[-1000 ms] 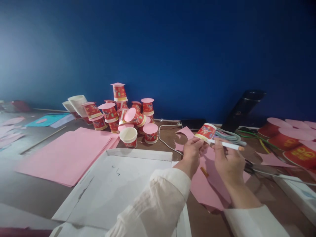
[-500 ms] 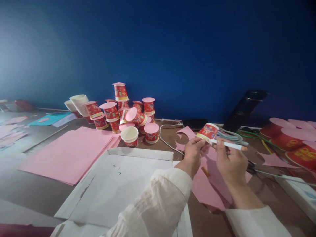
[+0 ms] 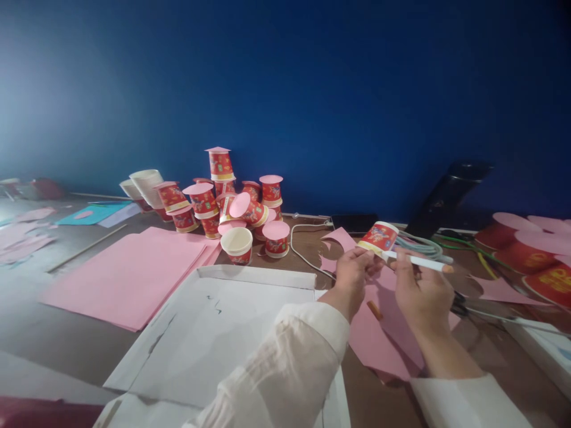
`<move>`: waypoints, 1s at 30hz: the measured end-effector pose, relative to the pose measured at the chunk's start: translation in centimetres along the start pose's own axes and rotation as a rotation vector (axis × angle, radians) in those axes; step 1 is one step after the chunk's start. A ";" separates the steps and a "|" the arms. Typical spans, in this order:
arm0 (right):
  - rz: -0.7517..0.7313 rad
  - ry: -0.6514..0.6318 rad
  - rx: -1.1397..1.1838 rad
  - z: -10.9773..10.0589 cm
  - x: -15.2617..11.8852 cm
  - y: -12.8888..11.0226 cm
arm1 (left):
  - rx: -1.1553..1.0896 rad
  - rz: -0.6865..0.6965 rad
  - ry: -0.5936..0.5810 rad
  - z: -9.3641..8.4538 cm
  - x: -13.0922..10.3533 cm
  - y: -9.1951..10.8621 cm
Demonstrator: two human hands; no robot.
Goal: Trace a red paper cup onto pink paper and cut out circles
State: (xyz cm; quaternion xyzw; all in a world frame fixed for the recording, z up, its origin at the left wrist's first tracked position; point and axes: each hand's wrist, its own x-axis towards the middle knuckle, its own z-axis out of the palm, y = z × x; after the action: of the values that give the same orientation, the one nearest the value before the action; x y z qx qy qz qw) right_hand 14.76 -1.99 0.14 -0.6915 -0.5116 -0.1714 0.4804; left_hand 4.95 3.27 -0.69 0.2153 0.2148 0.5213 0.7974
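Note:
My left hand (image 3: pixel 351 276) is closed on the rim of a red printed paper cup (image 3: pixel 378 236), which tilts with its white base up. In my right hand (image 3: pixel 423 294) is a white pen (image 3: pixel 419 261) with an orange end, gripped between thumb and fingers. Its tip points left, at or very near the cup's yellow-banded rim; whether they touch I cannot tell. Beneath both hands lie pink paper (image 3: pixel 379 342) with cut edges and a small orange-brown piece (image 3: pixel 375 310), perhaps a pen cap.
Red cups topped with pink discs (image 3: pixel 203 200) are stacked by the blue wall, near an upright open cup (image 3: pixel 237 245). Pink sheets (image 3: pixel 120 276) and a white cardboard tray (image 3: pixel 256 278) lie left. Cables (image 3: pixel 423 246), a black bottle (image 3: pixel 446 199) and larger red pieces (image 3: pixel 542 264) stand right.
The whole view has shifted slightly, so things appear a little further right. Both hands keep the same grip on the cup and the pen.

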 end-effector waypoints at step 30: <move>-0.017 -0.025 0.038 0.0 -0.2 -0.1 | 0.031 0.006 -0.047 -0.1 0.0 0.0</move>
State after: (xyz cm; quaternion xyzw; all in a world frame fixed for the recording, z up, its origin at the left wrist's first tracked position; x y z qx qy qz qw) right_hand 14.57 -2.08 0.08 -0.6799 -0.5266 -0.1569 0.4856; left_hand 4.89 3.23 -0.81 0.2405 0.2032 0.5152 0.7971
